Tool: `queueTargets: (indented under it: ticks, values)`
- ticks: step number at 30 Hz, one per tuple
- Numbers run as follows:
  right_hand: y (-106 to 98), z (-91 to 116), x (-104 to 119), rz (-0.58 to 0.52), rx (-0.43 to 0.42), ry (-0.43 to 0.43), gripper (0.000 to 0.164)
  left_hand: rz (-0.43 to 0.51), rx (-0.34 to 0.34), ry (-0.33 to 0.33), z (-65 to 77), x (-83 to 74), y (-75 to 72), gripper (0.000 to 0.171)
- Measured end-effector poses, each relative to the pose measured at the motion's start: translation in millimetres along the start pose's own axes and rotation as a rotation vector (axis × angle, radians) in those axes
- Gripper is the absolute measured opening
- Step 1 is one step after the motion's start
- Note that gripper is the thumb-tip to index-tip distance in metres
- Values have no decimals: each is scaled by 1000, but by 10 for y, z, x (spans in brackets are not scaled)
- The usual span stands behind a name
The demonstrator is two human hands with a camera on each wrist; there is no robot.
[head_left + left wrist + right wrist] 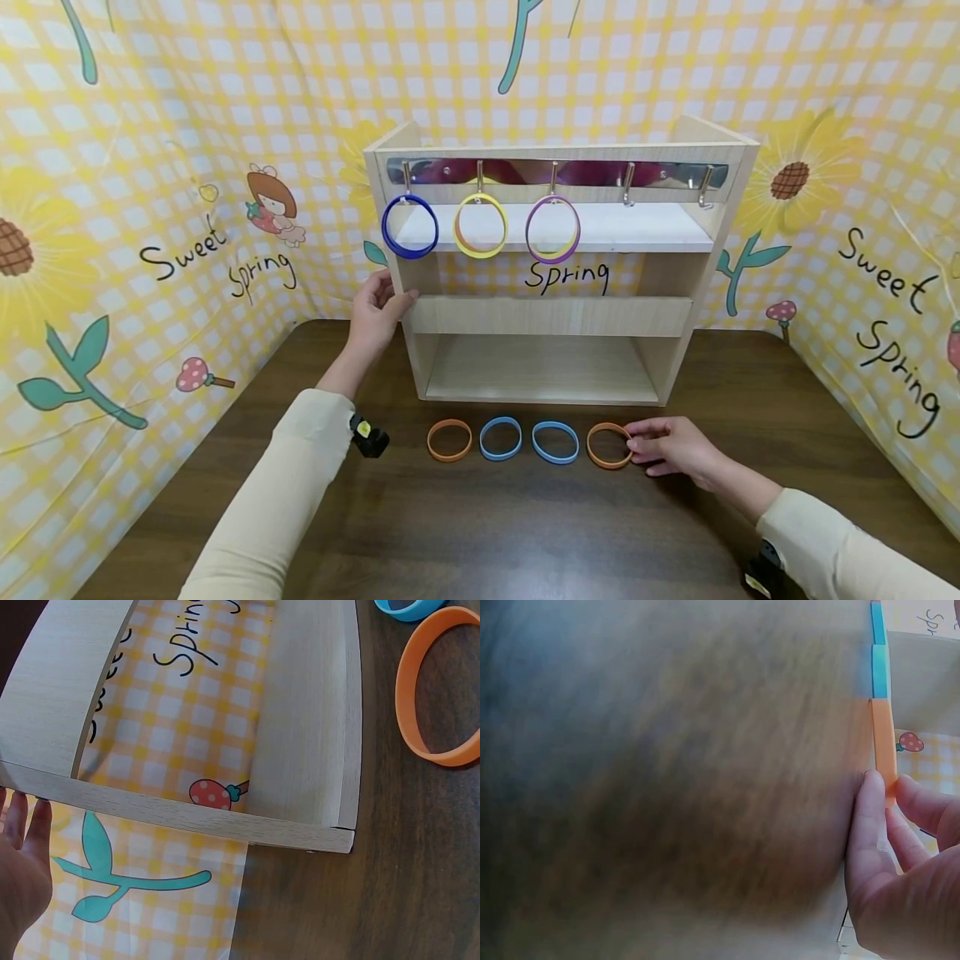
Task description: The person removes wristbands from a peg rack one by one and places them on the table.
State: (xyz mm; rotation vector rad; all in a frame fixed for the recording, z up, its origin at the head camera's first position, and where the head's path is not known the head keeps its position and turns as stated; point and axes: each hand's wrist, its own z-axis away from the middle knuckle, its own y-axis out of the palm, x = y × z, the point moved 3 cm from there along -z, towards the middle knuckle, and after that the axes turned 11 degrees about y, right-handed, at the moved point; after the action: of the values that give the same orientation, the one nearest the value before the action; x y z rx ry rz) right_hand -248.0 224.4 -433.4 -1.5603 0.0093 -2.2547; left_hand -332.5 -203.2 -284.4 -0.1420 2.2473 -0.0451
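At the left edge of a wooden shelf rack (551,317), my left hand (375,312) grips the side panel, thumb at the front and fingers behind. The left wrist view shows its fingers (36,825) against the panel. My right hand (678,450) pinches the right edge of an orange silicone wristband (592,446) on the table; thumb and fingers lie on either side of the band (883,739) in the right wrist view. To its left lie two blue wristbands (534,442) (482,442) and another orange wristband (430,442) in a row.
A metal hook rail (592,172) runs along the rack's top. Blue (386,233), yellow (504,229) and purple (577,233) rings hang on its three left hooks; two right hooks (628,185) hold nothing. Yellow checked cloth (225,108) surrounds the brown table (480,533).
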Motion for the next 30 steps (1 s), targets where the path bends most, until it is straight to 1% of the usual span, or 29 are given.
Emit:
queueTargets:
  ticks: [4, 9, 15, 19, 23, 27, 30]
  values:
    - [7, 0, 6, 15, -6, -2, 42, 8, 1, 9, -1, 12, -6, 42]
    - [-7, 14, 23, 62, -22, -20, 42, 13, 1, 4, 7, 25, -19, 44]
    - [-77, 35, 108, 93, -74, -47, 43, 19, 0, 6, 14, 27, -27, 43]
    - [-123, 56, 233, 59, -89, -83, 47, 21, -8, 6, 6, 23, -25, 40]
    - [-141, 94, 411, 0, -88, -145, 50, 21, -11, 0, -2, 14, -16, 38]
    - [-108, 129, 617, -47, -95, -215, 48, 24, -13, 2, -1, 4, -15, 38]
    - [-73, 146, 767, -91, -111, -239, 46, 26, -10, 8, 1, 5, -15, 38]
